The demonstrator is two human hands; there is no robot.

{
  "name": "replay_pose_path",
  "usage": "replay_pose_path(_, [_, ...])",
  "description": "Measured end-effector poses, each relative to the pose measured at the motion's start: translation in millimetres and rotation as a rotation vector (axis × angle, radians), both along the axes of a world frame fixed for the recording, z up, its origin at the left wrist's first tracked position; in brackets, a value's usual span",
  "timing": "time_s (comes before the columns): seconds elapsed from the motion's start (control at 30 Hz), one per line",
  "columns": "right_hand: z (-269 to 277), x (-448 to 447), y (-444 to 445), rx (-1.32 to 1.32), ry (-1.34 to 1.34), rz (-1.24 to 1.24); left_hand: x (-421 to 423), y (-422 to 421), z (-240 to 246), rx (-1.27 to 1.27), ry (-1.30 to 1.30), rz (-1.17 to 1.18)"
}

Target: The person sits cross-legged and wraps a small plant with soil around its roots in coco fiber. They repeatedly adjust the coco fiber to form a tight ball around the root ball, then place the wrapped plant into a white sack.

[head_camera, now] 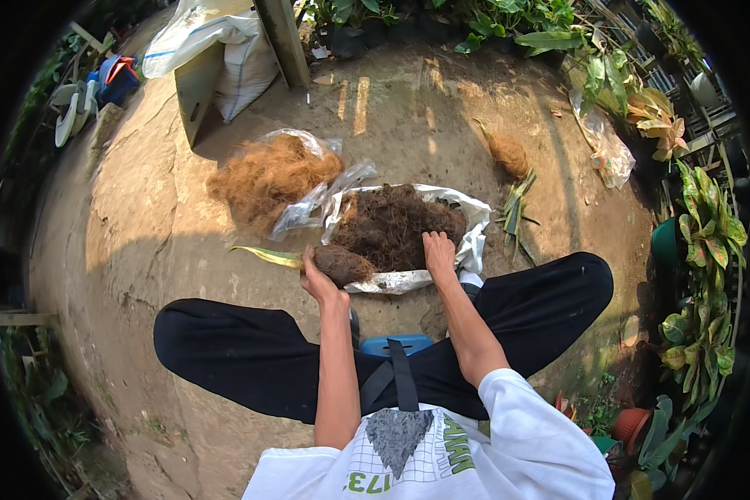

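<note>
My left hand [322, 278] grips a dark, fibre-covered root ball [344, 265] at the sack's front left edge. A yellow-edged green leaf [269, 255], like a snake plant's, sticks out of it to the left. My right hand [439, 250] rests with bent fingers on dark fibrous potting mix [394, 225]; whether it grasps any of the mix is hidden. The mix fills an open white sack [400, 284] with folded-down sides. Behind it, to the left, loose orange-brown coconut fibre [275, 178] spills from a clear plastic bag [306, 209].
To the right lie a fibre-wrapped plant [506, 153] and cut leaves [515, 209]. A full white sack [244, 69] and a post [284, 44] stand at the back left. Potted plants [700, 312] line the right side. A blue stool [397, 344] is beneath me.
</note>
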State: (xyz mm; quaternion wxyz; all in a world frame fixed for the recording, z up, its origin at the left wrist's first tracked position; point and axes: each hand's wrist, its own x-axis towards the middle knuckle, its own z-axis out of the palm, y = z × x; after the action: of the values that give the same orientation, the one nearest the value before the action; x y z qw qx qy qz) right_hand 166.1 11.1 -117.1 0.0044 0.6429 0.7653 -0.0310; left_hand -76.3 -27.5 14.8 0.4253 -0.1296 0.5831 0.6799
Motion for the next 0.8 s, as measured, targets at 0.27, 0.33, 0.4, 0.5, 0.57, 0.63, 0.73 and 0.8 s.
replay_pose_path(0.27, [2, 7, 5, -0.053, 0.001, 0.004, -2, -8, 3, 0.023, 0.062, -0.055])
replay_pose_path(0.33, [8, 11, 2, -0.071, 0.16, -0.085, 0, -9, 0, 0.054, 0.044, -0.047])
replay_pose_path(0.4, [13, 14, 2, -0.081, 0.42, -0.197, 4, -7, -3, 0.064, 0.064, -0.07])
replay_pose_path(0.5, [18, 13, 4, -0.2, 0.75, -0.413, 11, -7, -7, 0.079, 0.101, -0.115])
replay_pose_path(0.57, [19, 12, 5, -0.184, 0.971, -0.441, 16, -7, -7, 0.09, 0.11, -0.14])
replay_pose_path(0.63, [22, 10, 6, -0.183, 1.189, -0.467, 19, -6, -5, 0.094, 0.103, -0.167])
replay_pose_path(0.73, [30, 11, 4, -0.354, 1.504, -0.563, 23, -5, -3, 0.061, 0.11, -0.178])
replay_pose_path(0.8, [38, 11, 2, -0.414, 1.672, -0.59, 26, -5, -4, 0.061, 0.162, -0.172])
